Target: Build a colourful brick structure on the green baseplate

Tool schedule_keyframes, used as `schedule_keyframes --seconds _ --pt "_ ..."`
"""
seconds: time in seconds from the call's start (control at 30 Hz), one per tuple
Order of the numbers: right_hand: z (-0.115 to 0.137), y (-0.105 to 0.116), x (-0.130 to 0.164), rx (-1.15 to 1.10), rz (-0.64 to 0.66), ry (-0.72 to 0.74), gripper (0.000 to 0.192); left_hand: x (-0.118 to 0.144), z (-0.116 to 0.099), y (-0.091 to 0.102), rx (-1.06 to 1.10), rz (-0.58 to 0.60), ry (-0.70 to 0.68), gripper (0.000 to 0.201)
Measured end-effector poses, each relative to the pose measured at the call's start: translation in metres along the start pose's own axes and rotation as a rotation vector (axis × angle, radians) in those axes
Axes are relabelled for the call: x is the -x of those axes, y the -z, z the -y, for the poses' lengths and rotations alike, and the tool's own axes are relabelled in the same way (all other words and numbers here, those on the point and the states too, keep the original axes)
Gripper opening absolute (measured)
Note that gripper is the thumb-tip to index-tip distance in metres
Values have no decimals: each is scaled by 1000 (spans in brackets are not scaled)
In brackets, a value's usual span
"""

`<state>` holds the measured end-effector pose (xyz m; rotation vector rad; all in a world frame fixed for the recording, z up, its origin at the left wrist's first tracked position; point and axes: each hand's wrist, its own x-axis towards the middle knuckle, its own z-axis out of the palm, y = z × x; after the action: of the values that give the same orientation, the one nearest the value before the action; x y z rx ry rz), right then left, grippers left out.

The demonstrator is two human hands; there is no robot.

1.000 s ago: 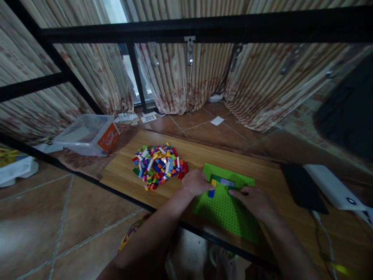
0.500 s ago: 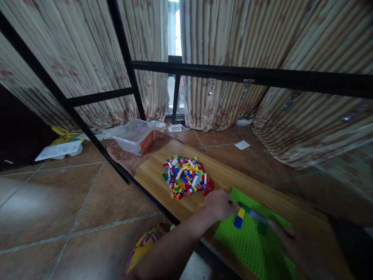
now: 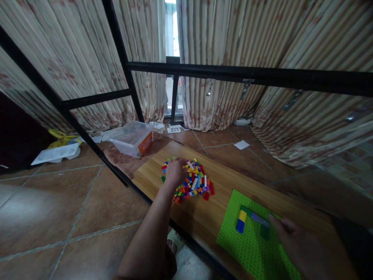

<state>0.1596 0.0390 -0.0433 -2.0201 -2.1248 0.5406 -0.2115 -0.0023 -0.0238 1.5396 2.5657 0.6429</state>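
My left hand (image 3: pixel 175 171) lies on the left part of a pile of small coloured bricks (image 3: pixel 194 182) on a wooden board (image 3: pixel 151 177); its fingers curl down into the bricks, and whether they hold one is hidden. My right hand (image 3: pixel 300 243) rests on the right side of a green studded baseplate (image 3: pixel 247 249), fingertips beside a short row of bricks pressed onto it: a yellow brick (image 3: pixel 242 215), a blue brick (image 3: pixel 239 226), a lilac brick (image 3: pixel 259 220) and dark green ones.
A clear plastic tub (image 3: pixel 132 138) with an orange label stands on the tiled floor left of the board. Black metal frame bars (image 3: pixel 233 74) cross in front of striped curtains. White bags (image 3: pixel 55 152) lie at far left, paper scraps by the curtains.
My left hand has left the baseplate's edge and reached left and away onto the brick pile. My right hand stays on the baseplate. The view has swung left since the earliest frame.
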Motion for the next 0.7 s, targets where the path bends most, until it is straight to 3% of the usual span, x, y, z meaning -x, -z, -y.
schedule_keyframes --seconds 0.13,0.7 --pt "4 -1 1 -21 -15 26 44 0 -8 -9 -64 66 -83 34" --pt "6 1 7 -15 -22 18 42 5 -18 -7 -175 103 -18 26"
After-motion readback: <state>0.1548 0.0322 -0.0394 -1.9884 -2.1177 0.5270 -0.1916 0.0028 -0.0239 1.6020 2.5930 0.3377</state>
